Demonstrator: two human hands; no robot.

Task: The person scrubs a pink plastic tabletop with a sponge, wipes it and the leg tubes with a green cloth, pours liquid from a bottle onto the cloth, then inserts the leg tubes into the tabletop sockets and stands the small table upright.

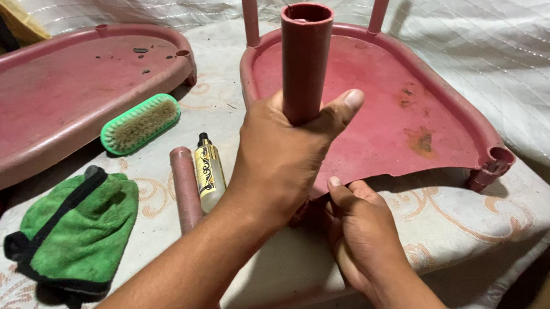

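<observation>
A brush (141, 123) lies between two trays (49, 96), with a bottle (208, 171) beside a tube (184, 188).

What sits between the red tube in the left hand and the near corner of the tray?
Nothing visible does. The left hand grips the red tube upright at the near corner of the red tray, with the right hand on the edge below; the joint itself is hidden.

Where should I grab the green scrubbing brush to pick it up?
Take the green brush by its long plastic sides, coming from above. It lies bristles-up and slanted, so a grip across the narrow width pinches the smooth green rim, not the bristles.
</observation>
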